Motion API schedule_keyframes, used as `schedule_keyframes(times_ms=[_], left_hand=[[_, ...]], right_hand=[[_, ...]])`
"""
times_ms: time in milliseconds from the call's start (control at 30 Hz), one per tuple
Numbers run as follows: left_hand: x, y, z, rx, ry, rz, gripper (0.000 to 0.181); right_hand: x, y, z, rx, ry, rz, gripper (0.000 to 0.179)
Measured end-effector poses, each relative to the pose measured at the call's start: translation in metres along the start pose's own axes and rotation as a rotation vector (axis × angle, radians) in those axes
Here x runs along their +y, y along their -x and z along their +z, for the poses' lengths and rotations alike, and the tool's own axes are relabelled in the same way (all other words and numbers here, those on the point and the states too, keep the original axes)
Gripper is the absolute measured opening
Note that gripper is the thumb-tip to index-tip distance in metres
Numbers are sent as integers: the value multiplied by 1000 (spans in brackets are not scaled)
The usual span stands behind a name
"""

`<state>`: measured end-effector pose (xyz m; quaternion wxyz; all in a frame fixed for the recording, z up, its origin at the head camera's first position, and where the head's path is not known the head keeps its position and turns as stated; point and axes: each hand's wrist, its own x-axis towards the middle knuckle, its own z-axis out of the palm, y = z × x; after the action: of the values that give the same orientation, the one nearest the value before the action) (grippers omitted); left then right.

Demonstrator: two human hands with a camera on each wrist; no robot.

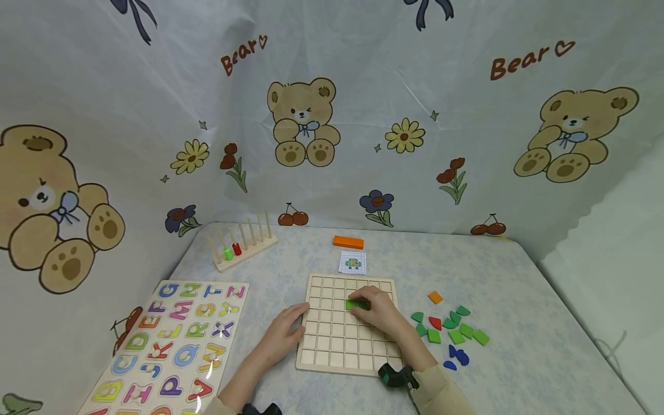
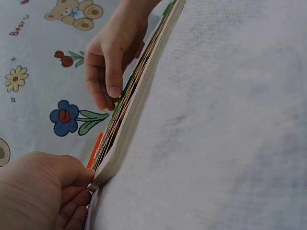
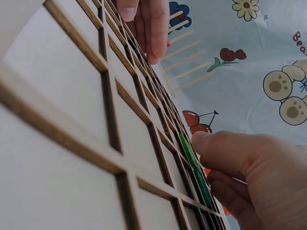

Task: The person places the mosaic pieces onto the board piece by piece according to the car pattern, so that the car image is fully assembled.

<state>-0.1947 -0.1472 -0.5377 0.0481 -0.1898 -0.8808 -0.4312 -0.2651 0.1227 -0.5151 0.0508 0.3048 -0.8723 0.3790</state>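
A wooden grid board (image 1: 324,359) lies on the table, divided into small square cells. My left hand (image 1: 284,333) holds its left edge; in the left wrist view, the thumb is on top near the corner with the other fingers lower. Over the upper right cells is my right hand (image 1: 377,308), its fingers pointing down. A light green square tile (image 1: 351,304) sits in a cell beside the right fingertips. The right wrist view shows this tile (image 3: 188,148) and a darker green piece (image 3: 201,187) set in the board, right by the thumb and fingers, with nothing visibly pinched.
Behind the board lie a turtle pattern card (image 1: 353,263) and an orange bar (image 1: 348,242). Several loose green pieces (image 1: 467,331), a red piece (image 1: 436,323) and blue pieces (image 1: 461,357) lie right. At left are an alphabet board (image 1: 181,340) and a peg stand (image 1: 249,253).
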Motion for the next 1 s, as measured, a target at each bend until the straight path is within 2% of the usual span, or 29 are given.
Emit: schedule_keyframes(times_ms=[100, 267, 367, 500, 600, 733, 833, 1000], left_hand=[[-1, 0, 1, 8, -10, 14, 49], [0, 0, 1, 17, -17, 34, 48], [1, 0, 1, 22, -23, 44, 47], [1, 0, 0, 23, -36, 45, 47], [2, -1, 0, 10, -31, 20, 48], [3, -1, -1, -3, -25, -11, 49], [3, -1, -1, -4, -22, -11, 49], [3, 0, -1, 4, -19, -5, 49]], right_hand=[[-4, -1, -4, -1, -129, 49, 25], [-14, -3, -23, -61, -514, 109, 30], [-18, -3, -38, -68, -622, 116, 32], [-18, 3, -56, -26, -565, 121, 32], [-12, 13, -68, 23, -493, 143, 34], [-3, 31, -82, 117, -374, 190, 32], [6, 44, -90, 176, -284, 223, 31], [20, 64, -99, 213, -198, 295, 33]])
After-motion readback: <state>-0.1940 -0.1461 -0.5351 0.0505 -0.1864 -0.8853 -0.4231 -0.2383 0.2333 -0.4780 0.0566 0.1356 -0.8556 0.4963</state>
